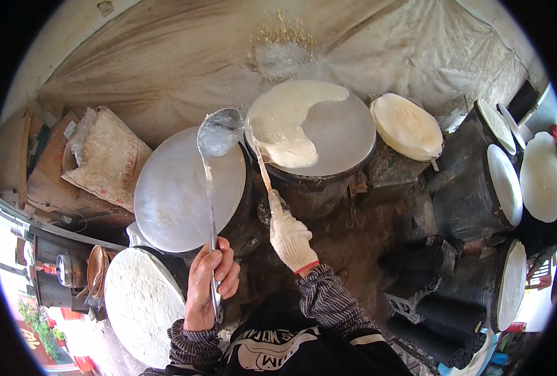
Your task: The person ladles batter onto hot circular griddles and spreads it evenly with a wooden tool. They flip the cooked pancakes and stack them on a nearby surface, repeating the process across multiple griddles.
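Observation:
My bare left hand point(211, 272) grips the handle of a metal ladle point(220, 132), whose batter-smeared bowl is above the gap between two round griddles. In a white knit glove with a red cuff, my right hand point(291, 236) holds a thin batter-coated stick point(262, 165). The stick's far part lies at the left side of the centre griddle point(342, 131). Pale batter point(290, 110) covers that griddle's left and upper part in a curved band, with a thicker pool point(293, 152) at its near edge. Bare metal shows on the left griddle point(184, 197).
A stack of round flatbreads point(406, 126) sits right of the centre griddle. At lower left is a wide round of whitish batter or dough point(140, 305). More drum stoves point(461, 183) with pale-topped griddles line the right. Black cylindrical briquettes point(447, 312) lie at lower right; a sack point(111, 157) rests at left.

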A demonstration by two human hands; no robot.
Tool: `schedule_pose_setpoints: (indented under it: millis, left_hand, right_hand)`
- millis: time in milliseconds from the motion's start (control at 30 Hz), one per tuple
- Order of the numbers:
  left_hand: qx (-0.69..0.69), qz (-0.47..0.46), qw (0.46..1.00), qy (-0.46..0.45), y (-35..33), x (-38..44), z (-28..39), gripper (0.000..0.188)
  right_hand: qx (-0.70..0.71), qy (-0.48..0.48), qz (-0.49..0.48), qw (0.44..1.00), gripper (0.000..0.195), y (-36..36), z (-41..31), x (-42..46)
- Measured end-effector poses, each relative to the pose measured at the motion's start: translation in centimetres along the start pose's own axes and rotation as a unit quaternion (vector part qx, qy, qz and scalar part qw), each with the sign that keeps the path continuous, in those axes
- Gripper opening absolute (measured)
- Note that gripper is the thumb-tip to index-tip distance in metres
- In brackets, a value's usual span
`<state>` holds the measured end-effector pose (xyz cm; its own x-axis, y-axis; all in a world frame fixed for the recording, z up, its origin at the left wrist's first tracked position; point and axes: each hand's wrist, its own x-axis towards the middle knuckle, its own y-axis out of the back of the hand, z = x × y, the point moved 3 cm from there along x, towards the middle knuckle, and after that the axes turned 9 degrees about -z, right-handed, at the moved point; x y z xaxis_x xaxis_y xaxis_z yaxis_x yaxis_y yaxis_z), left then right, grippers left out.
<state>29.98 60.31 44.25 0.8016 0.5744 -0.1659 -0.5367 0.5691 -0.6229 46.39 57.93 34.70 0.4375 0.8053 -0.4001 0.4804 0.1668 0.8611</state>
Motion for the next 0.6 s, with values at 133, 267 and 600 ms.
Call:
schedule_pose_setpoints:
  millis: [133,267,600]
  left_hand:
    - [-0.004,-0.005,1.000,0.014,0.3,-0.5,0.2,0.018]
    - [-0.012,-0.018,1.000,0.014,0.3,-0.5,-0.1,0.019]
    - [-0.022,-0.030,0.999,0.022,-1.0,0.3,-1.3,0.019]
  right_hand:
    - [0.076,-0.034,-0.045,0.995,0.075,1.3,2.9,-2.5]
    - [0.064,-0.097,-0.020,0.993,0.078,1.2,5.9,-4.9]
    - [-0.105,-0.027,0.151,0.983,0.082,0.1,7.6,-6.9]
